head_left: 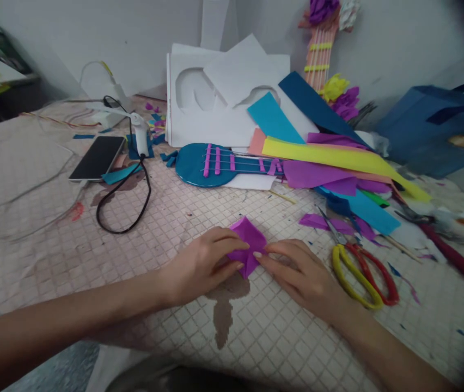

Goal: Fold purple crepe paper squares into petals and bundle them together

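1. Left hand (207, 260) pinches the left corner of a folded purple paper (249, 238) between thumb and fingers.
2. Right hand (303, 272) pinches the right corner; the paper sits between both hands, over a grid-patterned tablecloth (281, 337).
3. Scissors (349, 268) with yellow and red handles lie just beside the right hand.
4. Beyond, coloured sheets (325, 154) overlap a blue model guitar (191, 169).
5. Blue bag (423, 125) stands far right, contents hidden.

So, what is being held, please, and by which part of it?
A purple piece, by its sides: left hand at the left, right hand at the right.
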### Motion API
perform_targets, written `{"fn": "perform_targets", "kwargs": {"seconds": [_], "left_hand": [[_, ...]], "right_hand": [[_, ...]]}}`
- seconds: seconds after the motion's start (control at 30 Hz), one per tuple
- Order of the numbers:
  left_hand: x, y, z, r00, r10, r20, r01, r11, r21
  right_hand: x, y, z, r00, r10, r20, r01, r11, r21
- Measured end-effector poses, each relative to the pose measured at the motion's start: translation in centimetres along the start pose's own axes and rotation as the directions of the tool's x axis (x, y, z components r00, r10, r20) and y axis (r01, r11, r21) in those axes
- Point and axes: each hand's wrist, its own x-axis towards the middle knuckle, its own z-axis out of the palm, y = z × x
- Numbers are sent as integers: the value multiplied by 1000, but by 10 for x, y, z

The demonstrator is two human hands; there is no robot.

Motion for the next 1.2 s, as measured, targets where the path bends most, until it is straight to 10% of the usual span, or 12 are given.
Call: {"fn": "perform_targets", "kwargs": {"seconds": [0.3, 0.77, 1.2], "left_hand": [[25, -5, -4, 966, -179, 185, 241, 880, -410], [27, 0, -24, 968, 46, 247, 50, 929, -366], [20, -6, -14, 981, -74, 180, 170, 772, -613]], "right_hand": [[1, -3, -3, 1000, 10, 16, -9, 1000, -18], [4, -6, -3, 999, -45, 6, 45, 999, -19], [2, -4, -1, 1000, -5, -9, 4, 999, -36]]}}
